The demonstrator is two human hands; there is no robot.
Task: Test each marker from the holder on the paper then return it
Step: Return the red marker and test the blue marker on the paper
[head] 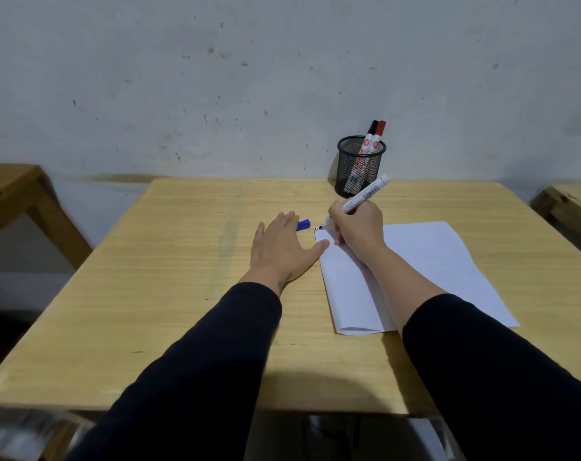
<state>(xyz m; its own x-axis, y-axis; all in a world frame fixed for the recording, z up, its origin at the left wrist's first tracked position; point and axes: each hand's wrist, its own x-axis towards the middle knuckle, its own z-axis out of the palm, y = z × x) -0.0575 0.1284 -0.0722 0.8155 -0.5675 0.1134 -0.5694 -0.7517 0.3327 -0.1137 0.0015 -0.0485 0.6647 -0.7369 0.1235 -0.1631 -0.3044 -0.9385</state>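
Note:
My right hand [357, 227] grips an uncapped white marker [365, 194], its tip touching the far left corner of the white paper [425, 261], where short red and dark strokes show. My left hand [280, 244] lies flat and open on the wooden table [182, 277], thumb resting on the paper's left edge. A blue cap [304, 224] lies on the table just beyond the left fingers. A black mesh holder [360, 168] stands at the back of the table with a black-capped marker [370, 134] and a red-capped marker [378, 134] upright in it.
A stained grey wall rises right behind the table. Another wooden table [13, 194] stands to the left and a wooden edge [568, 204] to the right. Dark sleeves cover both forearms.

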